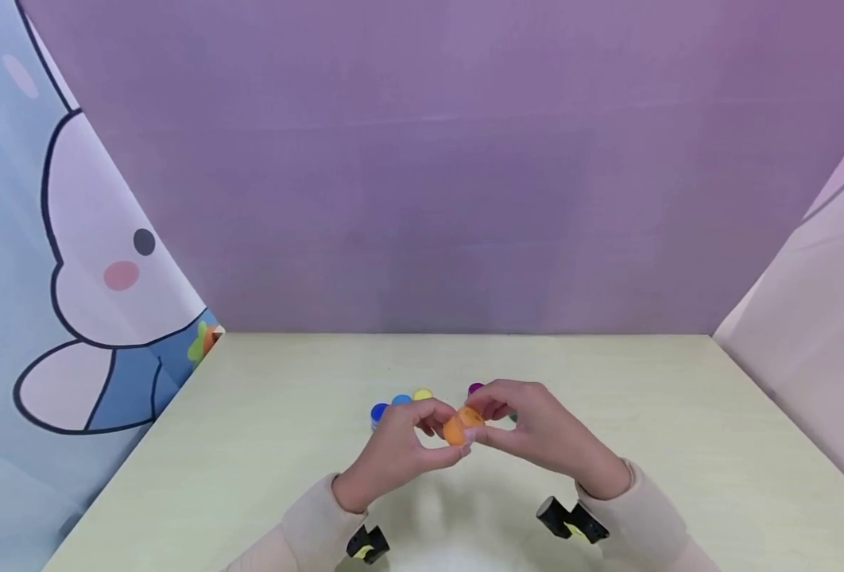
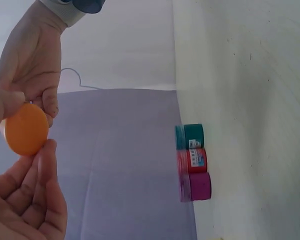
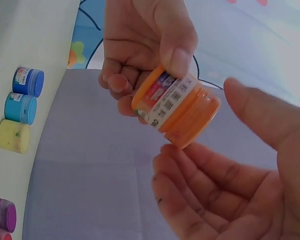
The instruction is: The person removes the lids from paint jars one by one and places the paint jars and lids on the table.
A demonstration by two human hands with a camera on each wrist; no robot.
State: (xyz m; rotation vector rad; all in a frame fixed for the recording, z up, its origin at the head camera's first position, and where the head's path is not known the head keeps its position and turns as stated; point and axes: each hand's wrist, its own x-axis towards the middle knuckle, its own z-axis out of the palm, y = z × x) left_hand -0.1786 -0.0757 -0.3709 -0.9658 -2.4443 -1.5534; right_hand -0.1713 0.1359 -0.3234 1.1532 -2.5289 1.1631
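Above the pale, flat table (image 1: 250, 445), the left hand (image 1: 396, 446) pinches a squat orange plastic jar (image 3: 171, 103), its tilted long axis pointing toward the right hand (image 1: 536, 427), fingertips touching, thumb apart.

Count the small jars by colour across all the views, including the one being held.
Orange jar: 1
Dark blue jar: 1
Light blue jar: 1
Yellow jar: 1
Purple jar: 1
Red jar: 1
Teal green jar: 1
Total: 7
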